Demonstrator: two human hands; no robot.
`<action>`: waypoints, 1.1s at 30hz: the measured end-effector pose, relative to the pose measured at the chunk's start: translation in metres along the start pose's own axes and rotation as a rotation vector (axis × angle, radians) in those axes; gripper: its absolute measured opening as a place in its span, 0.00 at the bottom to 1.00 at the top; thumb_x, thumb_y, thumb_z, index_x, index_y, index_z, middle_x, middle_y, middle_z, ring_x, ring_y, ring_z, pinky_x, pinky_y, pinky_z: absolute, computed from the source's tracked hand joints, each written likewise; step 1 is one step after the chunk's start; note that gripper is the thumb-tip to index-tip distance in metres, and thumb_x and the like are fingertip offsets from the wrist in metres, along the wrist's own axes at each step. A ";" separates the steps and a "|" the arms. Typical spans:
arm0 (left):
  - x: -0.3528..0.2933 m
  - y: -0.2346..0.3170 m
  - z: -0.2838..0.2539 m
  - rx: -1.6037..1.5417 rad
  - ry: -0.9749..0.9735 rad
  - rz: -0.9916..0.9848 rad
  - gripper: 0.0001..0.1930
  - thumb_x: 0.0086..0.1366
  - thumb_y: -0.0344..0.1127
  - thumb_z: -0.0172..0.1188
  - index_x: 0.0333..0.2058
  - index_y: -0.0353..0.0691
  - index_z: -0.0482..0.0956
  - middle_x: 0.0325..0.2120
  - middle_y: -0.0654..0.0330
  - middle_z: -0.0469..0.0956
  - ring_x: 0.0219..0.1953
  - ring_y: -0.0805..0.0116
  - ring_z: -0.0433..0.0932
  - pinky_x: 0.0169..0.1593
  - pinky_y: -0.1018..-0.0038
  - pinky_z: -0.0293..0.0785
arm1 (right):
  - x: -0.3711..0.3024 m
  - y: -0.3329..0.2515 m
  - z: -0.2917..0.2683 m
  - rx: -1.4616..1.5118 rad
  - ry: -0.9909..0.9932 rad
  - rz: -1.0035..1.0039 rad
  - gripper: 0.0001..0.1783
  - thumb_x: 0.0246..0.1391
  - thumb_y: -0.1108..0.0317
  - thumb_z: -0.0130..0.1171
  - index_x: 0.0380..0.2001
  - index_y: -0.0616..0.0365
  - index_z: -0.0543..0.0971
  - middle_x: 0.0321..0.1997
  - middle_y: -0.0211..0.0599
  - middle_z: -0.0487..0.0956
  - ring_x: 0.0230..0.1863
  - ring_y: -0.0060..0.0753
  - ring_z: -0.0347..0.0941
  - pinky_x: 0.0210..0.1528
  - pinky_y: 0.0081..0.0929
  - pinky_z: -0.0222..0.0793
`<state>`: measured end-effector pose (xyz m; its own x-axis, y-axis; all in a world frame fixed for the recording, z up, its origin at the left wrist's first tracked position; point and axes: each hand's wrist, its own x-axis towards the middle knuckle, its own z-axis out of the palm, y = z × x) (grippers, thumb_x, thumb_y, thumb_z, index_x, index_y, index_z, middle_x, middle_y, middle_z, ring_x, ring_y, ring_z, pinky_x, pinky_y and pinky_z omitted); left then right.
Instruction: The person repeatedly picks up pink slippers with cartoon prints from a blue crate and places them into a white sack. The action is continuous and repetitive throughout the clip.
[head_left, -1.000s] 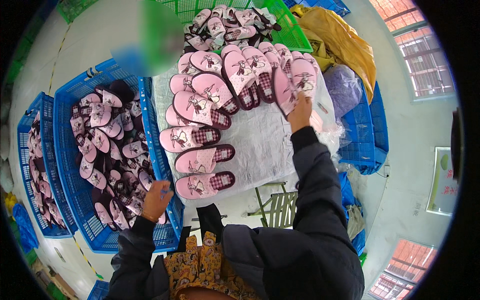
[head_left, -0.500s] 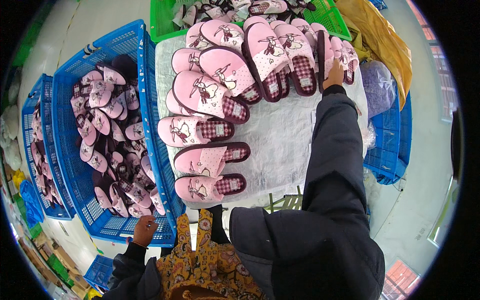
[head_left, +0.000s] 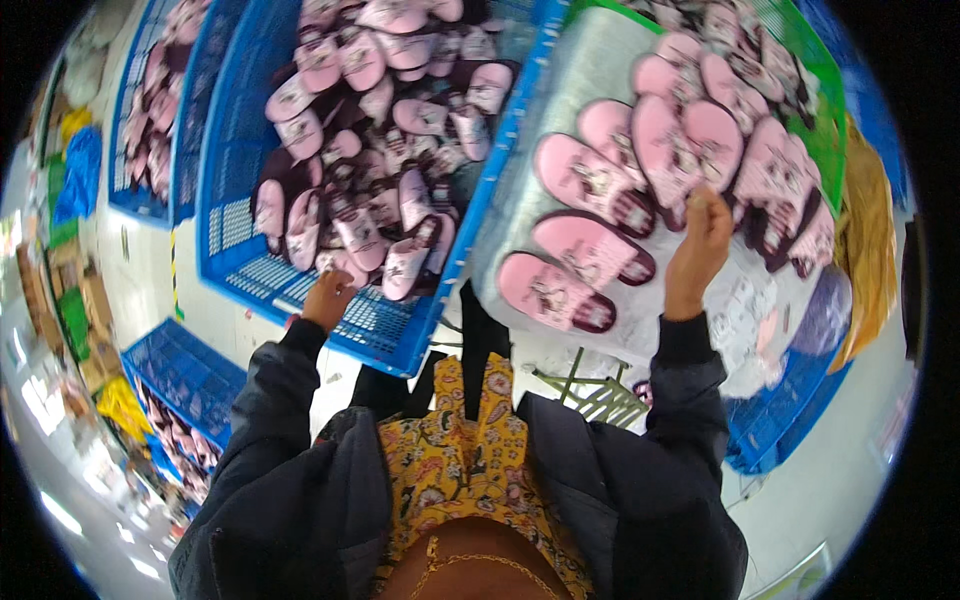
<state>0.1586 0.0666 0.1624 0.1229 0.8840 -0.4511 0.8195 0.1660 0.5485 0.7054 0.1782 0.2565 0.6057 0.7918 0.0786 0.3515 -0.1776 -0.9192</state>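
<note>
Pink slippers (head_left: 550, 290) with dark plum trim and a printed cartoon figure lie in an arc on the wrapped, pale table (head_left: 625, 325). My right hand (head_left: 702, 245) is over the table, fingers curled, close to the open end of a slipper (head_left: 665, 150); whatever those fingers hold, if anything, does not show. At the near rim of the large blue crate (head_left: 390, 330), my left hand (head_left: 330, 298) has its fingers drawn together beside a slipper (head_left: 342, 264). I cannot make out what lies between them. Many loose slippers (head_left: 360, 60) fill that crate.
A green crate (head_left: 822, 80) of slippers adjoins the table's far right. Past the right side are a yellow-brown sheet (head_left: 868, 240), a clear bag of purple material (head_left: 824, 310) and a blue crate (head_left: 765, 425). More blue crates (head_left: 185, 365) stand at left. Green metal legs (head_left: 590, 395) show below the table.
The view has swung left toward the large crate. My right hand has come back from the slippers at the table's right side toward the middle ones. My left hand stays by the crate's near end.
</note>
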 end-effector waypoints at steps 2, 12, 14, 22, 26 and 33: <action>-0.003 -0.062 -0.004 0.067 0.058 0.006 0.12 0.55 0.36 0.63 0.37 0.41 0.76 0.32 0.52 0.75 0.33 0.54 0.76 0.37 0.63 0.72 | -0.054 -0.022 0.061 0.223 -0.203 0.058 0.08 0.59 0.68 0.56 0.38 0.60 0.78 0.35 0.28 0.75 0.33 0.16 0.67 0.37 0.15 0.65; -0.018 -0.231 -0.083 0.515 0.109 -0.278 0.10 0.58 0.38 0.58 0.37 0.44 0.79 0.37 0.59 0.77 0.42 0.57 0.76 0.43 0.58 0.72 | -0.192 0.067 0.340 0.094 -0.840 0.637 0.11 0.56 0.67 0.58 0.39 0.63 0.77 0.32 0.32 0.79 0.30 0.25 0.73 0.33 0.22 0.69; -0.024 -0.257 -0.088 0.452 0.113 -0.347 0.09 0.60 0.39 0.57 0.36 0.44 0.80 0.36 0.60 0.78 0.41 0.58 0.76 0.43 0.61 0.71 | -0.201 0.129 0.363 0.158 -0.914 0.923 0.13 0.56 0.65 0.59 0.42 0.59 0.74 0.34 0.30 0.76 0.34 0.24 0.73 0.33 0.22 0.71; -0.008 -0.242 -0.089 0.389 0.431 -0.295 0.08 0.60 0.39 0.60 0.28 0.43 0.80 0.25 0.63 0.77 0.26 0.64 0.76 0.33 0.68 0.67 | -0.263 0.333 0.389 -0.054 -1.278 0.489 0.12 0.59 0.65 0.54 0.40 0.64 0.70 0.36 0.47 0.73 0.37 0.41 0.74 0.36 0.29 0.78; -0.016 -0.239 -0.094 0.402 0.452 -0.331 0.06 0.60 0.38 0.60 0.28 0.42 0.79 0.24 0.63 0.77 0.25 0.65 0.76 0.32 0.68 0.65 | -0.291 0.274 0.422 0.219 -0.693 1.159 0.16 0.58 0.66 0.54 0.47 0.61 0.68 0.40 0.45 0.73 0.40 0.40 0.74 0.37 0.31 0.76; -0.013 -0.235 -0.095 0.377 0.428 -0.355 0.06 0.59 0.36 0.60 0.28 0.42 0.79 0.25 0.63 0.77 0.26 0.64 0.75 0.33 0.68 0.65 | -0.301 0.264 0.439 0.177 -0.278 1.139 0.21 0.57 0.71 0.52 0.54 0.56 0.67 0.41 0.40 0.73 0.40 0.36 0.73 0.34 0.28 0.71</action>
<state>-0.0889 0.0576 0.1066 -0.3591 0.9123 -0.1969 0.9183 0.3830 0.0998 0.3030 0.1495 -0.1794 0.3224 0.3331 -0.8861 -0.4069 -0.7964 -0.4474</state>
